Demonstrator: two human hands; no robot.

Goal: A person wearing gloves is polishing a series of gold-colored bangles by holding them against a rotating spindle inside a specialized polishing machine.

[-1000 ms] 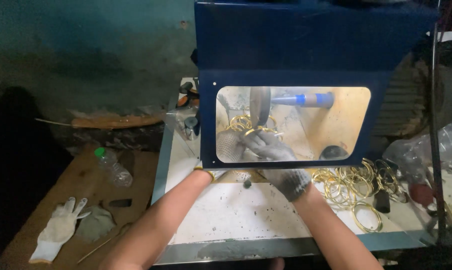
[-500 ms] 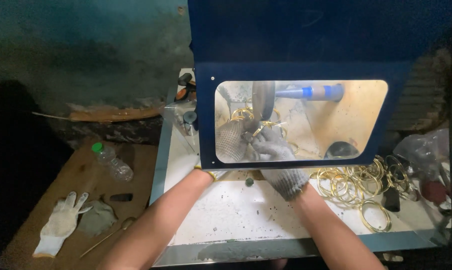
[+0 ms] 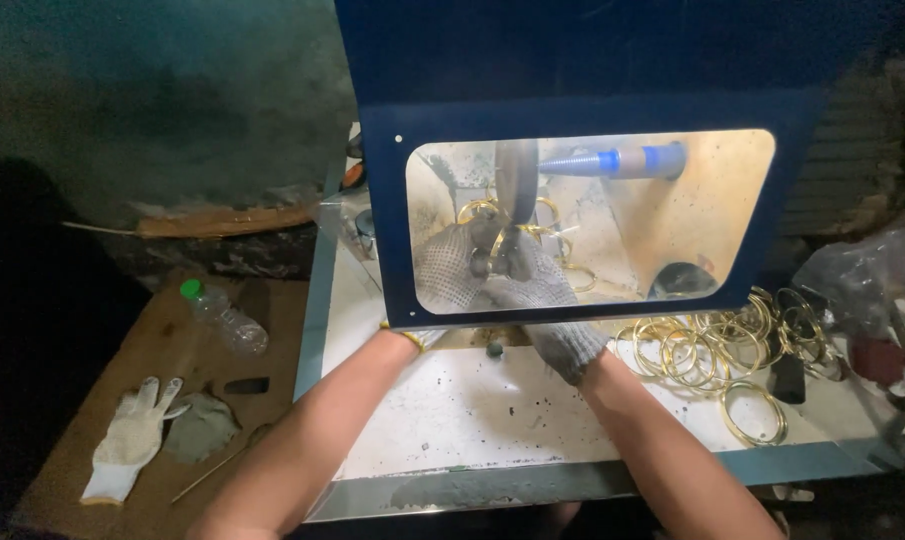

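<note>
Both my hands are inside the dark blue metal guard box with its clear window (image 3: 592,215), and I see them only through that pane. My left hand in its grey knit glove (image 3: 442,268) and my right hand in a matching glove (image 3: 537,290) are closed together on a small gold-coloured metal ring (image 3: 492,262), pressing it up against the edge of the dark upright polishing wheel (image 3: 517,185). I judge that two hands steady the ring against the wheel's pull, and the box is there to catch dust. A blue tapered spindle (image 3: 612,160) sticks out to the wheel's right, near my right knuckles, so there is little room on that side.

My forearms pass under the box's lower edge, over the scuffed white bench top (image 3: 472,410). A heap of gold rings (image 3: 722,345) lies at the bench's right edge, close to my right wrist. Off the left edge, on a lower brown board, lie a spare white glove (image 3: 132,435) and a clear plastic bottle with a green cap (image 3: 224,315), well apart from my arms.
</note>
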